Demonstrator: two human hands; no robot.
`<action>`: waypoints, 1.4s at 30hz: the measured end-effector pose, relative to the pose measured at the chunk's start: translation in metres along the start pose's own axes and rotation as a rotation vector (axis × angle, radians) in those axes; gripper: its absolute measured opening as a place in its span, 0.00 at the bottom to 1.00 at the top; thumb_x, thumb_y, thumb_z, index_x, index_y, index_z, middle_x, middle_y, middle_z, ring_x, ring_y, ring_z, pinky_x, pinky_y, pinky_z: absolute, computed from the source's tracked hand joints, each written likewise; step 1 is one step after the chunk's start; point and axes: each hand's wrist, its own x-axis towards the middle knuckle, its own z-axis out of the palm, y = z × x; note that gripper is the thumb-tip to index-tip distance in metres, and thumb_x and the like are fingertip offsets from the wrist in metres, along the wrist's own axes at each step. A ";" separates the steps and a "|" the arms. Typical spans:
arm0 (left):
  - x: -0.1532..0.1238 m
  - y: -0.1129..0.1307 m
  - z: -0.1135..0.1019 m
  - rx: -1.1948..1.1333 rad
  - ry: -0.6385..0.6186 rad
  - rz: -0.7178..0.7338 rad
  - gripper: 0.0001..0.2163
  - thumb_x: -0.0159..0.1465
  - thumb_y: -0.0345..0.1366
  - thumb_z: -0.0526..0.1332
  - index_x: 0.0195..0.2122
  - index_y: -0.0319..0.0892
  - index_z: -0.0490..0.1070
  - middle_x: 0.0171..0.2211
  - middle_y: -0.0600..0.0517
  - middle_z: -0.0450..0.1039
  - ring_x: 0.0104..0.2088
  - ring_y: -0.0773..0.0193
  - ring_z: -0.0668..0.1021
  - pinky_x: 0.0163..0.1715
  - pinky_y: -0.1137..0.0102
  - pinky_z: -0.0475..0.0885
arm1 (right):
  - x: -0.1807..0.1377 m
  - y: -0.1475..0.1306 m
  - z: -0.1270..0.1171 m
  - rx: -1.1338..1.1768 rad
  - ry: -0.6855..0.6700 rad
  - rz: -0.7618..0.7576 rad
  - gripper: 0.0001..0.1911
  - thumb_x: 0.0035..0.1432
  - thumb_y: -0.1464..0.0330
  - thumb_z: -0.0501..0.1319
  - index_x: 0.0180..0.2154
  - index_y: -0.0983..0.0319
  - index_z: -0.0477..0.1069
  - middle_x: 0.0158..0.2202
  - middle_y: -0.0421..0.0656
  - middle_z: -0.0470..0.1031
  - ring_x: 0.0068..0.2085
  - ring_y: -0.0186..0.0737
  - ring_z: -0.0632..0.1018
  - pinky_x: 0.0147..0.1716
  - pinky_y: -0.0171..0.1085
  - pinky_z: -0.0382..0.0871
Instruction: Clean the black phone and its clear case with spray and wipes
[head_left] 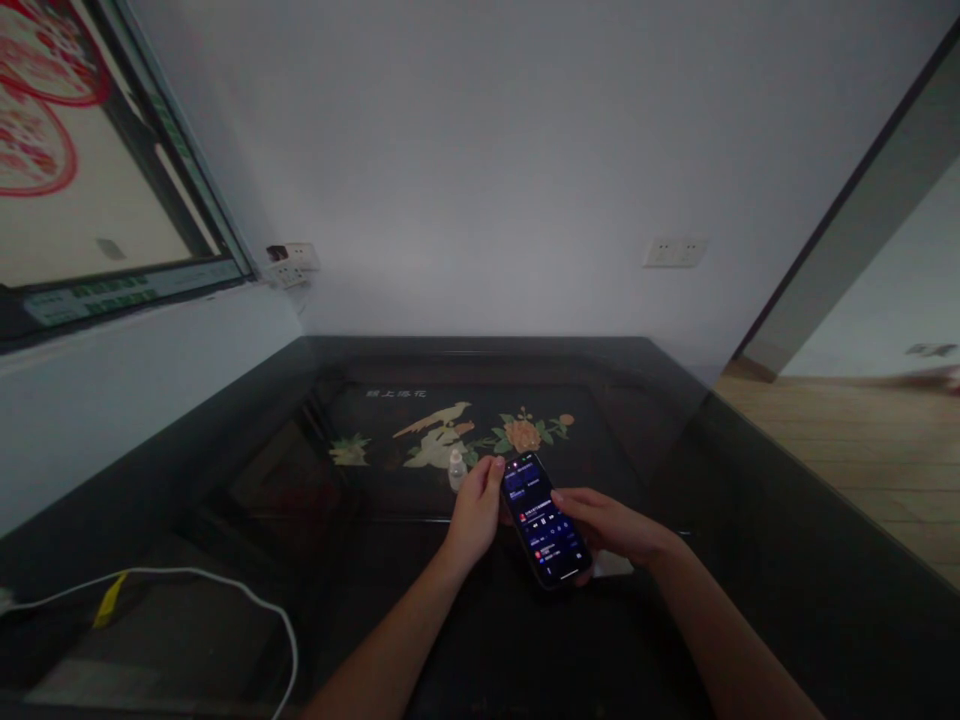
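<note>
Btl (456,472) L of phone (545,522), on tbl (750,510)

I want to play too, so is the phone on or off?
On: the phone is glowing, with bright icons showing.

Before me is a wide black table (540,650), and its glossy top gives back dim reflections. On its surface I can see a decoration: a pale bird (435,415), a pinkish flower (523,435) with green leaves, and a short line of characters (396,394). A small transparent bottle (457,472) stands upright upon this decoration. To my left lies a white cable (202,573), curved, with a yellow tag (110,600) on it.
</note>
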 end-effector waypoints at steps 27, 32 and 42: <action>-0.005 0.016 0.000 -0.061 -0.139 -0.001 0.19 0.62 0.51 0.67 0.42 0.40 0.79 0.37 0.46 0.81 0.35 0.60 0.79 0.35 0.70 0.71 | -0.001 -0.002 0.001 -0.282 -0.063 0.042 0.29 0.59 0.46 0.65 0.48 0.64 0.76 0.32 0.43 0.80 0.27 0.34 0.79 0.24 0.30 0.74; -0.010 0.022 0.003 0.167 -0.025 0.223 0.14 0.66 0.47 0.62 0.38 0.42 0.78 0.36 0.49 0.80 0.38 0.58 0.80 0.40 0.68 0.71 | -0.003 -0.006 0.007 -0.302 -0.058 0.004 0.29 0.61 0.46 0.63 0.50 0.63 0.75 0.33 0.43 0.79 0.28 0.33 0.78 0.24 0.29 0.73; -0.001 0.002 0.006 -0.287 0.087 -0.084 0.20 0.59 0.54 0.68 0.38 0.40 0.76 0.29 0.52 0.76 0.28 0.65 0.77 0.28 0.72 0.70 | 0.007 0.002 0.008 -0.193 0.048 -0.002 0.28 0.63 0.47 0.62 0.51 0.64 0.74 0.34 0.46 0.80 0.29 0.38 0.81 0.22 0.33 0.76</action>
